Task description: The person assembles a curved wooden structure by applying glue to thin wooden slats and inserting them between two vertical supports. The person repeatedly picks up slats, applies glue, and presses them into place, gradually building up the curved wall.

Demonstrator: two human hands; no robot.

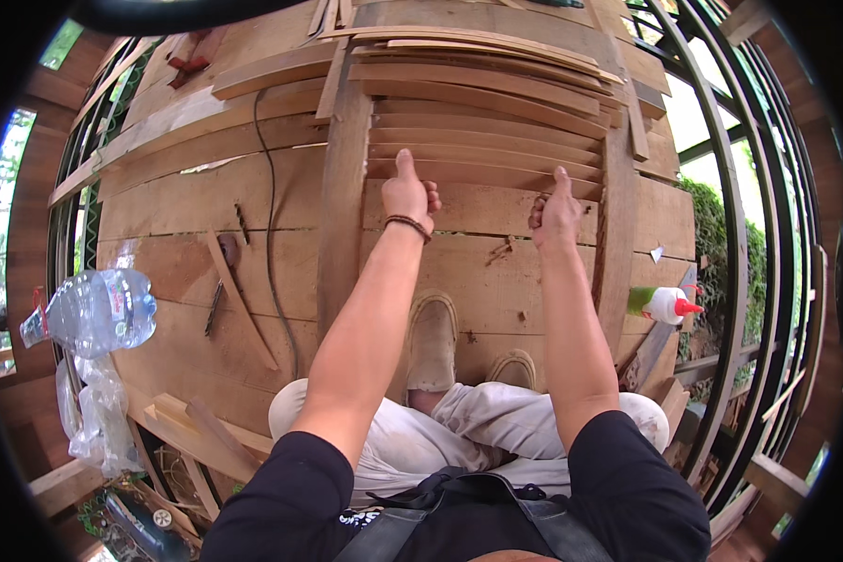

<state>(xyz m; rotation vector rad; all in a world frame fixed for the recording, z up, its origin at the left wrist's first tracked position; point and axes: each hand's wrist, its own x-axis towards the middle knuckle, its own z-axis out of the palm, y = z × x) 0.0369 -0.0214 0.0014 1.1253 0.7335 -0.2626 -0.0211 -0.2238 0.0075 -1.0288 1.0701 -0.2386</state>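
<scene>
My left hand (408, 193) and my right hand (556, 212) both grip the near edge of a thin wooden slat (482, 174), thumbs on top pointing away. That slat is the nearest in a stack of several overlapping slats (482, 112) set between two upright frame rails (344, 197) (618, 215). A dark cord bracelet circles my left wrist. I squat on wide wooden planks (206, 215), my two beige shoes (433, 342) just below the hands.
A white glue bottle with a red tip and green band (663, 304) lies at the right. A large clear water bottle (94, 311) sits at the left over crumpled plastic. A black cable (272, 234) runs across the planks. Loose wood offcuts (239, 300) lie around. Railings border both sides.
</scene>
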